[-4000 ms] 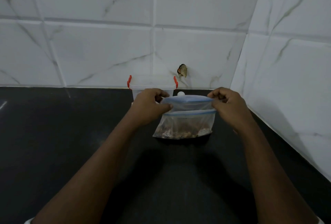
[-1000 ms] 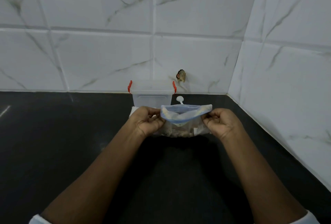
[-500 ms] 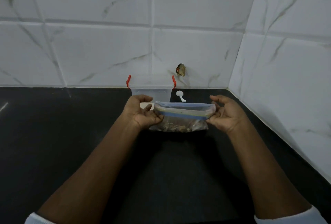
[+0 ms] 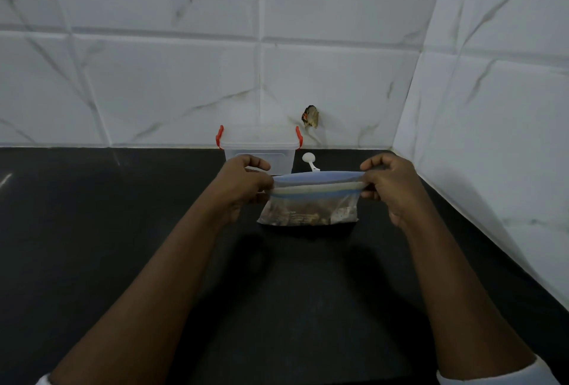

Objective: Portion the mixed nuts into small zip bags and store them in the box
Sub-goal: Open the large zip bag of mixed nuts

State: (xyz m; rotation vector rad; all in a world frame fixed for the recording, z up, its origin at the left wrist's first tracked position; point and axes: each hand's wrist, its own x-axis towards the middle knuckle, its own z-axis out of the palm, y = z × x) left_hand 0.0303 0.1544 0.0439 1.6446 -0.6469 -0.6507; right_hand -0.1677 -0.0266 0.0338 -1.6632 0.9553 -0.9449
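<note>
The left hand (image 4: 243,189) has its fingers curled at the left end of the bag (image 4: 311,209), thumb and forefinger pinching the blue zip strip at that corner. The right hand (image 4: 389,189) grips the right end the same way, fingers curled in and the strip pinched between thumb and forefinger. Between them the top of the bag is pulled taut and level, its mouth a narrow slit. The nuts (image 4: 300,215) lie in the bottom of the bag, a brown mass with a paler patch at the right corner.

The bag hangs low over the counter (image 4: 123,246). A shadow lies under it, and whether its bottom touches the counter cannot be told. The left hand covers the lower left front of the box (image 4: 258,150), which stands behind the bag against the back wall (image 4: 172,92), red clips at both ends of its lid. Its contents cannot be made out. Just right of the box lies a white scoop (image 4: 308,160), the end of its handle hidden by the bag's top edge. Above it a small dark spot (image 4: 311,116) on the wall is too blurred to name. White cuffs (image 4: 537,374) are cut off at the bottom corners.

Left of the left arm the dark counter runs wide to the picture's edge. On the right the side wall (image 4: 492,138) passes near the right hand and meets the back wall in a corner.
</note>
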